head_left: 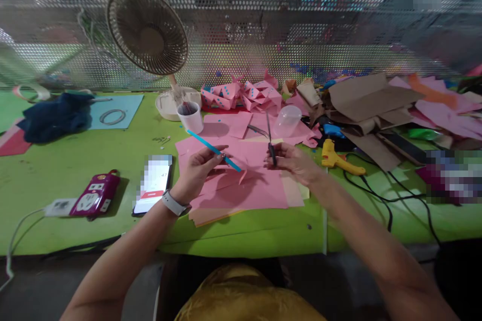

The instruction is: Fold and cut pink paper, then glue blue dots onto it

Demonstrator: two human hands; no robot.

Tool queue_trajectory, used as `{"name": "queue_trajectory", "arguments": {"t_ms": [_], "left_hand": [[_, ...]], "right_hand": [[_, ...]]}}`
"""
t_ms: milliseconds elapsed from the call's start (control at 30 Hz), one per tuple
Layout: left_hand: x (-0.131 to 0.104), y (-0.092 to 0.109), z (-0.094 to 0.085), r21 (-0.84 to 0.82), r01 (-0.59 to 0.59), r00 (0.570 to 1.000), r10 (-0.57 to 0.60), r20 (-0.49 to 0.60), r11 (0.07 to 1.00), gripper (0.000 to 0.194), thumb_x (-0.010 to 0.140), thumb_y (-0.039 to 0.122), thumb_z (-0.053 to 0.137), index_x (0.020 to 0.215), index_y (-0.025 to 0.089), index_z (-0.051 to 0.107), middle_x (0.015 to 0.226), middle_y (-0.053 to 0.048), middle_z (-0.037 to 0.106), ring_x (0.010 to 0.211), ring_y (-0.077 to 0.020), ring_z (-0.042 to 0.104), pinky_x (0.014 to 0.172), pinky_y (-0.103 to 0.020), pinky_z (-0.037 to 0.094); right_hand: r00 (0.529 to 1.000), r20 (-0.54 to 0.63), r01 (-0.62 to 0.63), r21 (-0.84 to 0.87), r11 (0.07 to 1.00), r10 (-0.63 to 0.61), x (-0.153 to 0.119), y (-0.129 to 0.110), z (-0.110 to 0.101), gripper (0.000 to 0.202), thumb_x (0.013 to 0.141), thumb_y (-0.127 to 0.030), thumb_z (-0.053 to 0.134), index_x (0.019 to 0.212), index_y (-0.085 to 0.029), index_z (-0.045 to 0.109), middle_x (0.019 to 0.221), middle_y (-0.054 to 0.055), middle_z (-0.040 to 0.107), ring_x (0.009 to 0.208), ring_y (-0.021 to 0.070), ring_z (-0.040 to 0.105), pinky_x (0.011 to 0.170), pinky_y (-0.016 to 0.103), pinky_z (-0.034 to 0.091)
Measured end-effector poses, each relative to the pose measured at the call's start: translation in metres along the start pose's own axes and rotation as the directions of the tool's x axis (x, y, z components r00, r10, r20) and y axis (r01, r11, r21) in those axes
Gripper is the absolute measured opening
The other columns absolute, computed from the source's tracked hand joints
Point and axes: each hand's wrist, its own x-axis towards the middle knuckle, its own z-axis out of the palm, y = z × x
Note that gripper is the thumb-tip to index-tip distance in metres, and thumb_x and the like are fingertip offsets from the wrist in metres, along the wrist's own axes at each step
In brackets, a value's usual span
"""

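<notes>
Between the thumb and fingers of my left hand [203,164] is a narrow blue paper strip [201,141], slanting from upper left to lower right. My right hand [291,160] is closed around the dark handles of a pair of scissors [271,148], whose blades point up and away from me. The scissors and the strip are apart. Under both hands lie pink paper sheets [259,195], stacked over some paler ones. A folded pink paper piece [226,182] rests just below my left hand.
Behind the sheets sit folded pink paper shapes [241,94], a white cup [191,119], a clear plastic cup [288,121] and a fan [146,35]. A phone [152,185] and a power socket [96,195] are at left. A yellow glue gun [339,158] with black cables lies right, near brown paper scraps [371,98].
</notes>
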Motion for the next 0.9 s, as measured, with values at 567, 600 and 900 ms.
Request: {"name": "queue_trajectory", "arguments": {"t_ms": [567, 600, 900], "left_hand": [[0.006, -0.016, 0.012, 0.041, -0.030, 0.999, 0.030, 0.011, 0.999, 0.038, 0.077, 0.034, 0.074, 0.109, 0.017, 0.068, 0.095, -0.008, 0.073, 0.084, -0.0186, 0.070, 0.074, -0.029, 0.056], [0.005, -0.016, 0.012, 0.030, -0.013, 1.000, 0.012, 0.018, 0.999, 0.038, 0.078, 0.035, 0.074, 0.110, 0.016, 0.068, 0.095, -0.008, 0.073, 0.084, -0.0186, 0.070, 0.074, -0.029, 0.057], [0.003, -0.027, 0.011, -0.005, 0.129, 0.988, -0.128, 0.091, 0.992, 0.031, 0.075, 0.039, 0.076, 0.091, 0.013, 0.069, 0.084, -0.007, 0.074, 0.077, -0.0174, 0.070, 0.072, -0.029, 0.058]], "right_hand": [[0.992, 0.099, 0.075, 0.046, 0.996, -0.079, -0.013, 0.014, 0.063, 0.039, 0.062, -0.020, 0.079, 0.091, -0.023, 0.053, 0.084, -0.003, 0.064, 0.073, 0.0127, 0.065, 0.072, 0.029, 0.054], [0.991, 0.098, 0.085, 0.032, 0.996, -0.088, -0.014, 0.014, 0.064, 0.038, 0.063, -0.020, 0.079, 0.090, -0.023, 0.053, 0.084, -0.003, 0.064, 0.073, 0.0123, 0.064, 0.072, 0.029, 0.054], [0.989, 0.087, 0.117, 0.040, 0.992, -0.120, -0.012, 0.021, 0.066, 0.036, 0.065, -0.026, 0.079, 0.089, -0.023, 0.051, 0.079, -0.003, 0.065, 0.068, 0.0133, 0.066, 0.066, 0.029, 0.053]]}}
